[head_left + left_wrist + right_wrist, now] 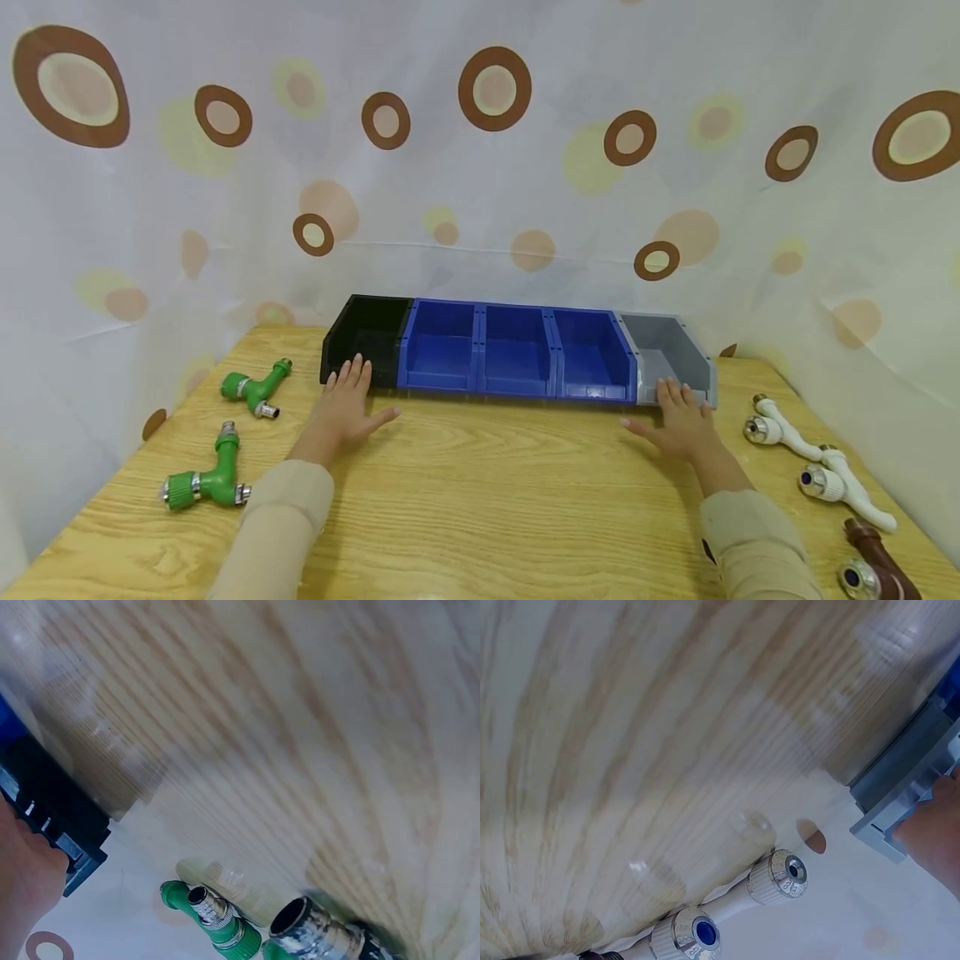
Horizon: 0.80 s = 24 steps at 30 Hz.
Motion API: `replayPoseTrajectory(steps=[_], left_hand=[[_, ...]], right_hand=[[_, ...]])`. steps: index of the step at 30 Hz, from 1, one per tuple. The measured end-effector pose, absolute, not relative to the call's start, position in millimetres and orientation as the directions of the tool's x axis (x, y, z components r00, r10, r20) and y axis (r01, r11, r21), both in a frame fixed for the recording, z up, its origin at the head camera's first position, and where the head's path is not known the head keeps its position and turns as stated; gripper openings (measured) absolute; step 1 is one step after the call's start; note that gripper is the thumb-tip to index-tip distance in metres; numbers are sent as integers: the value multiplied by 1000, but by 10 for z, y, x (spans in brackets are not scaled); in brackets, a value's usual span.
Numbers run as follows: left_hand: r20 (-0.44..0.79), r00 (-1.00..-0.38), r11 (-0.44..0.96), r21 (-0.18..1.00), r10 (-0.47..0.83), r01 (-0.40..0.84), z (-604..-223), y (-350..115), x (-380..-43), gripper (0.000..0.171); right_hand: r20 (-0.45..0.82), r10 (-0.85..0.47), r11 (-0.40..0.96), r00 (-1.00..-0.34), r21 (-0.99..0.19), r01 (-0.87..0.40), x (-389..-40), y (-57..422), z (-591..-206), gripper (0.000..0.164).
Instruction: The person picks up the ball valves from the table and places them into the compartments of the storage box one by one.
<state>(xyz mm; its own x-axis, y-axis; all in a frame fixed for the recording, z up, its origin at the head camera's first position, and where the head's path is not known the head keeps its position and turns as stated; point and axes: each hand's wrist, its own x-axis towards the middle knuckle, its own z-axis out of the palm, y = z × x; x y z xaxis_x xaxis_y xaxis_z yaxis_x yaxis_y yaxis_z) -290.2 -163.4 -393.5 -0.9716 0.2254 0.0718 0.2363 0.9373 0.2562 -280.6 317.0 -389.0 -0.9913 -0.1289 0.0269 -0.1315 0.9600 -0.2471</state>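
Five joined bins stand in a row at the back of the table: a black bin, three blue bins and a grey bin. My left hand rests its straight fingers on the black bin's front edge, thumb spread to the side. On the other end, my right hand touches the grey bin's front edge with extended fingers. Each wrist view catches only part of its hand, at the bin's edge. Neither hand grips anything. The bins' visible insides hold nothing.
On the left lie two green taps. Along the right edge are two white taps and a brown tap. A patterned curtain hangs behind the wooden table.
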Motion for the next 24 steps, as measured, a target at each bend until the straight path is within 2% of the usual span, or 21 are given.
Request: replayPoseTrajectory(steps=[24], left_hand=[[61, -976, 943, 253, 208, 217, -3969, -1688, -2959, 92]], right_hand=[[-28, -121, 967, -992, -227, -111, -2842, 3241, -3852, 106]])
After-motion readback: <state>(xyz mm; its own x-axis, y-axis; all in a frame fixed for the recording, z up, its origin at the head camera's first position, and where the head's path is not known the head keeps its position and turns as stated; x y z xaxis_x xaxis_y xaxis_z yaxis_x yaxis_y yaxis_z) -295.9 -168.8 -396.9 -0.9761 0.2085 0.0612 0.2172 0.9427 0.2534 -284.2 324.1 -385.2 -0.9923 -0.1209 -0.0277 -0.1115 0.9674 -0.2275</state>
